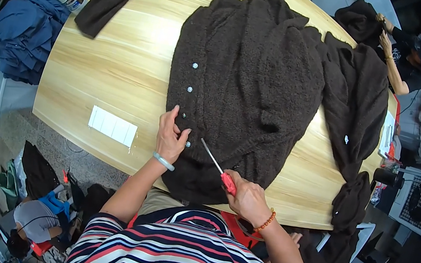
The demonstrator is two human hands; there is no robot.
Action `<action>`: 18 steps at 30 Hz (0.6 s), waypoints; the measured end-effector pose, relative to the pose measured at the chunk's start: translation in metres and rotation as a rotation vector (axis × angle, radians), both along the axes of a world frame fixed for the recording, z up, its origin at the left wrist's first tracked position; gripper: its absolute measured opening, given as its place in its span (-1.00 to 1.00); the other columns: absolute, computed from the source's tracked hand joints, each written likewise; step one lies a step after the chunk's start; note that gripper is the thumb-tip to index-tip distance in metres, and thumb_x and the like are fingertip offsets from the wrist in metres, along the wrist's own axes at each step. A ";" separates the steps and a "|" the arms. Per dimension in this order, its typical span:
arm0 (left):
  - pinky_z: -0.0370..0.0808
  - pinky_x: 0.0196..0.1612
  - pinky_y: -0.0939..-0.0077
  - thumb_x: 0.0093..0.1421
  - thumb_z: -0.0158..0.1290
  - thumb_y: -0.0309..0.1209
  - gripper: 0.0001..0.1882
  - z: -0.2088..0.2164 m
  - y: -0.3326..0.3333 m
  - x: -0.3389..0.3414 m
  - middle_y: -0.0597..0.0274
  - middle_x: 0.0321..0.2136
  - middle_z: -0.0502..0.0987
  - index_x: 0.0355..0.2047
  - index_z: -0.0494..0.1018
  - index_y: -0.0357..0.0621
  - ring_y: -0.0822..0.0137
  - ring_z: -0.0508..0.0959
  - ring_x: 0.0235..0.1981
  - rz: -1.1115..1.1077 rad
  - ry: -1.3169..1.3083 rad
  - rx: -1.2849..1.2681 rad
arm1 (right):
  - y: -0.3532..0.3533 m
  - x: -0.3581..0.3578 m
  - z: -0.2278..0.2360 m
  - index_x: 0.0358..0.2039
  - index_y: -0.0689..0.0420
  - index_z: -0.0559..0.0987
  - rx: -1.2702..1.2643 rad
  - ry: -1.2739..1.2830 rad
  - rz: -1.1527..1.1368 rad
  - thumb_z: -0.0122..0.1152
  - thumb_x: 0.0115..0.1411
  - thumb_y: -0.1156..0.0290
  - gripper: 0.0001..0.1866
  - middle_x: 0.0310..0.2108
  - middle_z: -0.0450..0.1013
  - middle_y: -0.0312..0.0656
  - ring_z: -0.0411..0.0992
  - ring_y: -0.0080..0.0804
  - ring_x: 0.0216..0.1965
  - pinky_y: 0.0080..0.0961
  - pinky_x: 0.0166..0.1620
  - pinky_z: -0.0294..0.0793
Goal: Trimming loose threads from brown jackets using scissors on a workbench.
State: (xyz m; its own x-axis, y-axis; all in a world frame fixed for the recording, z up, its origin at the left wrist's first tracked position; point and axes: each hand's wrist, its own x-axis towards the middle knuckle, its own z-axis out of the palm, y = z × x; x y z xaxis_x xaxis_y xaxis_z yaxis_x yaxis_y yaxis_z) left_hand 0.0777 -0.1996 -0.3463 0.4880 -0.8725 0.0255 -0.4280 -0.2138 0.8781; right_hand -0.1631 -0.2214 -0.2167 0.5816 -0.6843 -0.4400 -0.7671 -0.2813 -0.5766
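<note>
A dark brown, fuzzy knit cardigan (pixel 265 73) lies spread on the table in front of me. Shiny round buttons, one of them this button (pixel 195 65), run in a column along its left side. My left hand (pixel 170 138) rests on that edge among the lower buttons, fingers and thumb apart, with a button (pixel 188 144) just beside the thumb. In my right hand (pixel 248 199) is a red-handled screwdriver-like tool (pixel 214 160), gripped by the handle. Its thin metal shaft points up and left over the cardigan; whether the tip touches the knit I cannot tell.
The wooden table (pixel 113 75) carries a white label strip (pixel 113 125) and more brown knitwear (pixel 360 96) at the right and far left. Blue garments (pixel 27 34) fill a bin at the left. Co-workers sit around, including a person (pixel 411 63) at the far right.
</note>
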 end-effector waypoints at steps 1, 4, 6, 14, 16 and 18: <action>0.47 -0.24 0.52 -0.03 0.29 -0.53 -0.25 0.002 -0.005 0.002 0.00 -0.10 0.34 0.21 0.28 -0.19 0.26 0.46 -0.30 0.007 0.053 0.084 | -0.001 0.001 0.000 0.04 0.04 0.43 -0.002 0.008 -0.002 0.20 0.15 0.33 -0.58 -0.47 0.52 0.10 0.53 0.07 -0.39 -0.11 -0.28 0.50; 0.43 -0.06 0.28 -0.11 0.36 -0.43 -0.19 0.002 -0.008 0.005 -0.03 -0.08 0.34 0.19 0.29 -0.17 0.09 0.43 -0.14 -0.168 -0.403 -0.026 | -0.005 0.003 0.004 0.03 0.04 0.44 -0.009 0.017 -0.009 0.19 0.15 0.34 -0.59 -0.47 0.52 0.10 0.53 0.07 -0.39 -0.11 -0.28 0.50; 0.23 0.18 0.02 -0.13 0.37 -0.27 -0.18 0.004 -0.003 -0.004 -0.09 0.07 0.31 0.16 0.31 -0.16 -0.10 0.29 0.13 -0.213 -0.436 0.056 | -0.005 0.002 0.005 0.03 0.04 0.44 -0.013 0.015 -0.020 0.19 0.15 0.34 -0.60 -0.47 0.52 0.10 0.53 0.07 -0.39 -0.11 -0.28 0.50; -0.11 0.31 -0.26 0.09 0.18 -0.07 -0.29 -0.033 0.002 -0.003 0.09 0.33 0.13 0.19 0.29 -0.15 -0.11 -0.01 0.38 -0.394 -0.507 0.083 | 0.004 0.012 0.002 -0.08 0.10 0.48 -0.014 0.097 0.085 0.14 0.14 0.33 -0.68 -0.59 0.50 0.10 0.53 0.07 -0.49 -0.08 -0.35 0.52; -0.13 0.31 -0.25 0.17 0.09 -0.10 -0.35 -0.034 0.003 -0.002 0.11 0.34 0.12 0.20 0.28 -0.14 -0.09 -0.03 0.39 -0.414 -0.474 0.085 | 0.000 0.017 -0.004 -0.11 0.12 0.48 -0.029 0.095 0.079 0.13 0.15 0.33 -0.70 -0.59 0.50 0.11 0.53 0.08 -0.49 -0.08 -0.35 0.52; -0.14 0.32 -0.24 0.21 0.03 -0.16 -0.39 -0.038 0.004 0.001 0.11 0.35 0.11 0.22 0.26 -0.13 -0.09 -0.05 0.39 -0.429 -0.429 0.092 | -0.008 0.026 -0.012 -0.13 0.13 0.48 -0.044 0.093 0.070 0.13 0.16 0.32 -0.72 -0.59 0.49 0.11 0.52 0.09 -0.48 -0.07 -0.35 0.52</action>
